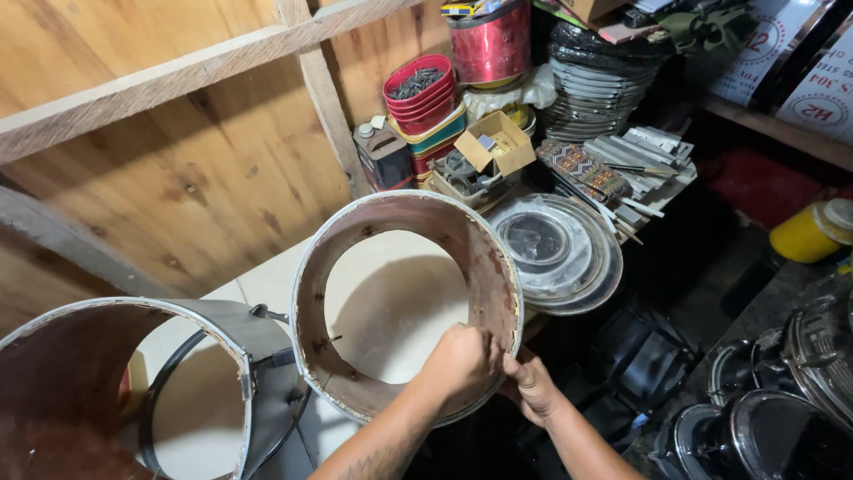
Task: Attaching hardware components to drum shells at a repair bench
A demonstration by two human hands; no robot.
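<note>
Head view showed both hands, left hand (462, 363) and right hand (531, 388), closed on the bare drum shell's (404, 218) near rim, no head fitted yet.

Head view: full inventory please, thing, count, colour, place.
open drum shell: 1, brown inside, pale rim, centre
second drum shell: 1, grey outside, lower left
red tubs of nails: stacked, count unclear, top centre
red metallic cylinder: 1, top centre
small cardboard box: 1, tan, behind centre shell
clear drum heads: stacked, right of centre shell
yellow jar: 1, far right
wooden wall: brown, left
left hand: inside shell's near rim
right hand: outside same rim
</note>
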